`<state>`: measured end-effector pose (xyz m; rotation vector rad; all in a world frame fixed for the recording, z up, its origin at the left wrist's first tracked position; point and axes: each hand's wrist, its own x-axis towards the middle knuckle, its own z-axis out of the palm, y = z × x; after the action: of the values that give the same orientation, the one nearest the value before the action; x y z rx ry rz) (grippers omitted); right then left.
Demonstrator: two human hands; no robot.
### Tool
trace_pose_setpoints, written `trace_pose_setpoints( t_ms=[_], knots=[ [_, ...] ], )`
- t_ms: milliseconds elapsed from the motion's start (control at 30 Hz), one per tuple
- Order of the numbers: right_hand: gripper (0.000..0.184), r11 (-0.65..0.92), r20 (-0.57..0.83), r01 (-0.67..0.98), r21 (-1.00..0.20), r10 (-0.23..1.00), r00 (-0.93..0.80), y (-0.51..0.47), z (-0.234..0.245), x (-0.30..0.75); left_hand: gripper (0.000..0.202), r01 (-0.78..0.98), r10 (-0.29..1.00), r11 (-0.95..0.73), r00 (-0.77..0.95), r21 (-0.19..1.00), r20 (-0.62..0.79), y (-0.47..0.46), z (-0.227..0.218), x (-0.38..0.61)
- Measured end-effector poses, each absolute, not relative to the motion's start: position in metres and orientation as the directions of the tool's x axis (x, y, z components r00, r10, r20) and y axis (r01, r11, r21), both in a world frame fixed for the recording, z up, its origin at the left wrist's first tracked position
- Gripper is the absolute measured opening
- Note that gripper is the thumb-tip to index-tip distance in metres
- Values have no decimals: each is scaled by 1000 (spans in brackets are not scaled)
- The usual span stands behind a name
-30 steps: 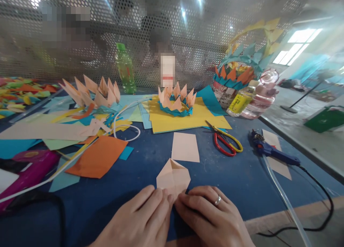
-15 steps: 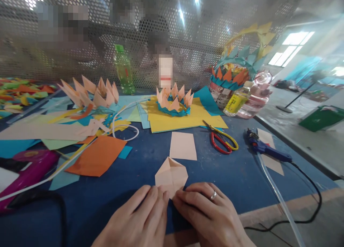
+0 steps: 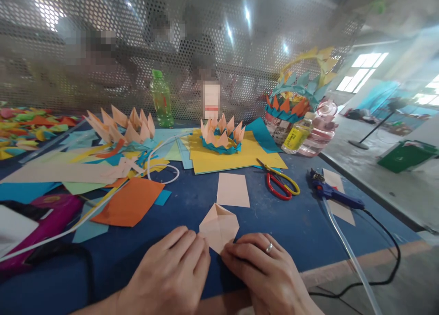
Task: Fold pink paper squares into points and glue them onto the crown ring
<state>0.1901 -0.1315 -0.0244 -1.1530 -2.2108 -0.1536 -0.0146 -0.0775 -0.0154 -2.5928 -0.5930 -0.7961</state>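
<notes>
A pale pink paper [image 3: 219, 228], folded to a point at its top with creases down the middle, lies on the blue table in front of me. My right hand [image 3: 265, 264], with a ring on one finger, has its fingers pressed together on the paper's lower right edge. At the lower left edge is my left hand [image 3: 174, 264], its fingers curled in; they hide whatever is beneath them. Just beyond the folded piece lies a flat pale pink square [image 3: 233, 189]. Scissors [image 3: 280, 182] with red and yellow handles rest to its right.
A blue glue gun [image 3: 334, 194] with its cord lies at right. Orange paper [image 3: 130, 203], a magenta tool [image 3: 51, 216] and a white cable are at left. Behind stand paper-petal rings [image 3: 222, 143], a green bottle [image 3: 162, 100], a yellow-labelled bottle [image 3: 297, 136] and a perforated metal screen [image 3: 130, 72].
My left hand has curled its fingers in and drawn slightly left from the folded paper's lower tip. My right hand stays at the lower right edge. The view has tilted slightly.
</notes>
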Motion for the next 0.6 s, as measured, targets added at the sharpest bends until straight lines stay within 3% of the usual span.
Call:
trace_pose_setpoints(
  t_ms=[167, 300, 400, 600],
  knots=[
    [29, 621, 574, 752, -220, 706, -415, -133, -23, 190, 30, 514, 534, -835, 677, 195, 507, -49, -9, -13],
    [34, 631, 578, 740, -231, 701, -417, -132, -21, 189, 29, 481, 635, -767, 667, 425, 390, -25, -9, -10],
    [36, 628, 581, 744, -228, 701, -413, -133, -22, 189, 35, 424, 598, -772, 737, 474, 314, -14, -13, -6],
    [37, 617, 579, 744, -257, 714, -392, -135, -23, 187, 35, 340, 489, -830, 825, 441, 284, -11, -13, -5]
  ],
)
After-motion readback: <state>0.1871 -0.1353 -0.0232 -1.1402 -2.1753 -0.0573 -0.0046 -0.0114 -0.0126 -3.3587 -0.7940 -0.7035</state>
